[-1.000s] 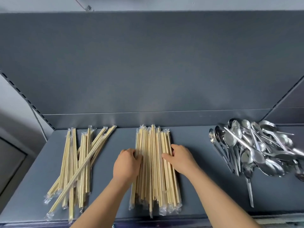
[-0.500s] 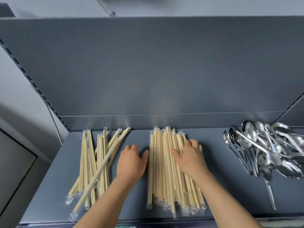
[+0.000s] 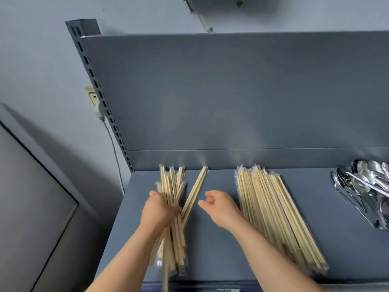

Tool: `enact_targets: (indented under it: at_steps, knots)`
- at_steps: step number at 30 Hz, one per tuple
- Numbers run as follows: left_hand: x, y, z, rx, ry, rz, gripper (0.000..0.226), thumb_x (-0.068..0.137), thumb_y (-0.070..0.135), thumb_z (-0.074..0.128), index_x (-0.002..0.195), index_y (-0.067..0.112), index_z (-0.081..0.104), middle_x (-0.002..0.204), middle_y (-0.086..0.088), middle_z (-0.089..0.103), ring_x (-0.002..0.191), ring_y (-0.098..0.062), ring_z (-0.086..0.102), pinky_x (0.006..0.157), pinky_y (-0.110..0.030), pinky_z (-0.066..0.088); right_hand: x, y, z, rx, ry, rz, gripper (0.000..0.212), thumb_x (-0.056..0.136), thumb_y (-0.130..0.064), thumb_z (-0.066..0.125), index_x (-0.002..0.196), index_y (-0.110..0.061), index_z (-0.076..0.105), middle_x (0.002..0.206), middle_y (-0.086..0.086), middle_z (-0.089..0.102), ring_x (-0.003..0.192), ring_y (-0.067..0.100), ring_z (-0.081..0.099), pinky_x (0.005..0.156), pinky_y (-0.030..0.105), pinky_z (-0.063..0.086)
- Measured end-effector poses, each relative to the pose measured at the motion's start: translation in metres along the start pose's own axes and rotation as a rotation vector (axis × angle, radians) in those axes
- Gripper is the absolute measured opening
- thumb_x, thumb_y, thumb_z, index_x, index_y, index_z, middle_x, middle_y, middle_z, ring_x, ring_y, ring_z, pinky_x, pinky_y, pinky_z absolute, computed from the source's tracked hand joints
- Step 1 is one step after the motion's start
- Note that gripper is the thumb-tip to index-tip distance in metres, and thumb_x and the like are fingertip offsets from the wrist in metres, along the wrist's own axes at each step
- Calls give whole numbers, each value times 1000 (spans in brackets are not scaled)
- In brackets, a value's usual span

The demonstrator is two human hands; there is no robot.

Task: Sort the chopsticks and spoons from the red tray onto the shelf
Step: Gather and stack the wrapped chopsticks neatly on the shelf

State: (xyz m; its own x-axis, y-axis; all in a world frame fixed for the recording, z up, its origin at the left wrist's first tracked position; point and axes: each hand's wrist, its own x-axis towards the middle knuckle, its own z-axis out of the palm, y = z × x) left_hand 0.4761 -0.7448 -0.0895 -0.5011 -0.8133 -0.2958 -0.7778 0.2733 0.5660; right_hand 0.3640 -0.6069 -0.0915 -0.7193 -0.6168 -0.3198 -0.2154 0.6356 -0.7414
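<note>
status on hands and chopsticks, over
Left hand grips the left bundle of wrapped pale wooden chopsticks on the grey metal shelf. Right hand loosely curled, holding nothing. One stray wrapped pair slants beside the bundle.

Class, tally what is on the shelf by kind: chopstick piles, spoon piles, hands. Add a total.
Chopstick piles: 2 (left pile, right pile)
Spoon pile: 1
Hands: 2 (left hand, right hand)
Total: 5

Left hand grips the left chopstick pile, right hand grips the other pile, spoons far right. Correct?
No: the head view shows the right hand holding nothing, beside the other pile. The left hand grips the left chopstick pile; spoons lie far right.
</note>
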Motion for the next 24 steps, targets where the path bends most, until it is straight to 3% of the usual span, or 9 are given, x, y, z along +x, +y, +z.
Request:
enact_targets:
  at_steps: [2, 5, 8, 12, 14, 15, 16, 18, 24]
  knots:
    - [4, -5, -6, -32, -40, 47, 23, 73, 18, 70, 71, 10, 49, 64, -3, 54, 56, -18, 50, 45, -24, 34, 0, -5, 6, 3, -20, 16, 54, 92, -34, 60, 139, -10, 49, 127, 4, 60, 110, 19, 59, 86, 27, 47]
    - [10, -12, -16, -107, -106, 31, 16, 75, 9, 63, 62, 7, 53, 58, -7, 54, 52, -19, 49, 48, -23, 35, 0, -11, 12, 32, -51, 26, 50, 92, -30, 61, 137, -11, 50, 114, 2, 64, 89, 15, 59, 73, 23, 44]
    - [14, -21, -23, -262, -165, -26, 11, 81, 8, 60, 74, 0, 64, 72, -18, 70, 59, -26, 62, 57, -31, 50, -1, -19, 17, 28, -1, 4, 15, 91, -25, 63, 102, -21, 54, 79, 4, 59, 66, 16, 45, 59, 24, 35]
    - [21, -23, -24, -335, -186, -29, 14, 82, 13, 63, 83, -1, 66, 71, -17, 68, 58, -25, 59, 57, -34, 50, 0, -27, 22, 76, 1, 15, 24, 89, -11, 55, 70, -11, 42, 67, 8, 38, 61, 20, 33, 57, 27, 28]
    - [23, -16, -23, -314, -204, -17, 13, 79, 12, 67, 83, 0, 66, 69, -12, 67, 56, -24, 60, 53, -30, 48, 1, -30, 23, 179, -18, 56, 13, 89, -5, 49, 80, -2, 59, 72, 18, 53, 78, 14, 31, 67, 32, 22]
    - [23, -12, -22, -312, -224, -14, 15, 77, 13, 71, 84, 1, 67, 73, -13, 69, 59, -25, 64, 54, -30, 50, 4, -30, 23, 252, -26, 76, 18, 91, -4, 50, 98, 2, 65, 88, 21, 64, 107, 43, 59, 93, 48, 51]
    - [23, -9, -20, -315, -246, -13, 20, 75, 15, 77, 85, 1, 67, 77, -14, 71, 64, -26, 66, 55, -31, 52, 4, -30, 22, 322, -48, 105, 27, 93, -4, 51, 117, 2, 62, 107, 18, 67, 94, 26, 67, 83, 32, 56]
    - [22, -2, -15, -340, -284, -12, 32, 68, 22, 87, 83, 4, 67, 78, -11, 72, 65, -22, 67, 54, -27, 51, 4, -30, 23, 401, -98, 142, 37, 97, -4, 52, 133, 0, 52, 120, 13, 63, 100, 19, 64, 85, 25, 55]
    - [22, 10, -3, -394, -354, -7, 38, 64, 22, 89, 91, 5, 69, 81, -8, 74, 73, -22, 72, 69, -33, 59, -1, -24, 23, 573, -114, 184, 34, 99, 1, 44, 132, -1, 52, 97, 1, 66, 81, 6, 63, 61, 16, 54]
